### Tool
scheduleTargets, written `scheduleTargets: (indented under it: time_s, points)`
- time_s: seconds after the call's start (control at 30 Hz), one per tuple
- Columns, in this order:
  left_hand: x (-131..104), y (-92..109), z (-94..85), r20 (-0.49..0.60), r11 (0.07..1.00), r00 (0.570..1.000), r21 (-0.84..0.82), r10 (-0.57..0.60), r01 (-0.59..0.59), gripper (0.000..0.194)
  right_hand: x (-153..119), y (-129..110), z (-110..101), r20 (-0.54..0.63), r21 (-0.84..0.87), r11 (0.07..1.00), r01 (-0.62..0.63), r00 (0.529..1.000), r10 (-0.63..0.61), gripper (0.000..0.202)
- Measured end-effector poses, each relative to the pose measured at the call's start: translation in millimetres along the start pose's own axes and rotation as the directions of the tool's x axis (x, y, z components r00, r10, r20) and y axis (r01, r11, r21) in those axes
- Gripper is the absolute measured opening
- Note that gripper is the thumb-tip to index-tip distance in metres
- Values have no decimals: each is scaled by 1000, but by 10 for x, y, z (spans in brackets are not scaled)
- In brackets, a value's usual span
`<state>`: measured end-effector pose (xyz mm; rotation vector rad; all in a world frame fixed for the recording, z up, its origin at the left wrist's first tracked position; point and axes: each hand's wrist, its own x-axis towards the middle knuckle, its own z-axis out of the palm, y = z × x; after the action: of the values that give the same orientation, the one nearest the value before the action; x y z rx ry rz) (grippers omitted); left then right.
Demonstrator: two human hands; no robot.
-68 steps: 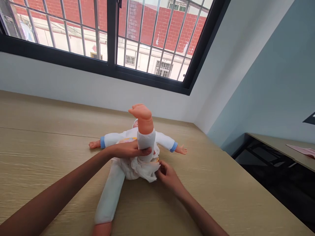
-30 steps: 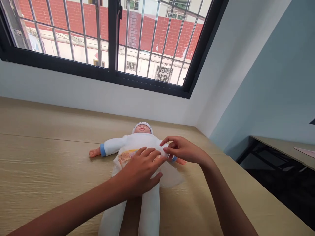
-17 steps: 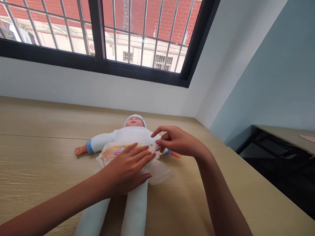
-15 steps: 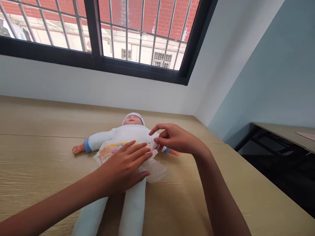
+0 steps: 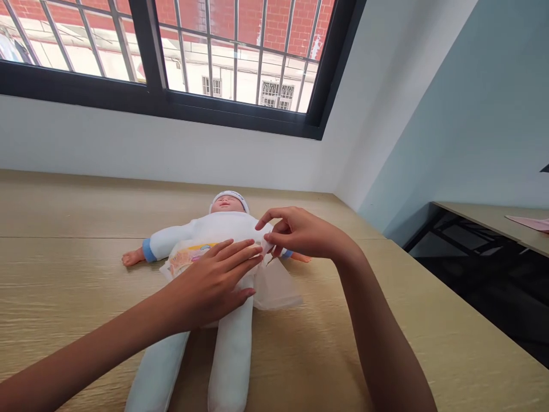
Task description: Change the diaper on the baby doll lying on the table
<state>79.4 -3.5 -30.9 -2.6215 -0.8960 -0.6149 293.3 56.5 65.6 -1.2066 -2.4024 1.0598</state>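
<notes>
Left hand palm-down, flat — right hand curled, pinching.

This is a plain indoor room, though whether it belongs to a home, an office or a classroom cannot be told. A wood-grain surface stands against a white wall beneath a dark-framed window with metal bars. Outside shows a red brick and cream building. To the right, a pale blue wall backs a second surface.
</notes>
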Motion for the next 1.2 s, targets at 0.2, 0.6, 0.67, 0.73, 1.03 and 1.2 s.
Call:
scheduleTargets:
  time_s: [0.2,0.6,0.67,0.73,1.03,1.2]
  points:
    - [0,-21,30,29,1000,999,-22,-14,15,43,-31,19,-32,21,-3,1000,6,1000,-6,18]
    - [10,-58,-68,-16,986,990,-92,-141,139,33,-44,-10,4,67,22,998,56,996,-58,20]
    - [9,-61,-43,17,985,989,-88,-147,148,34,-47,-18,17,77,23,997,80,994,-81,20]
    - [7,-66,-17,42,984,987,-85,-155,159,34,-50,-27,28,82,13,995,101,991,-102,19]
    - [3,-86,37,93,973,973,-74,-211,218,37,-77,-19,7,82,-32,994,103,992,-100,19]
    - [1,-84,-19,35,967,970,-69,-242,244,37,-96,9,-27,9,-112,993,35,999,-34,17]
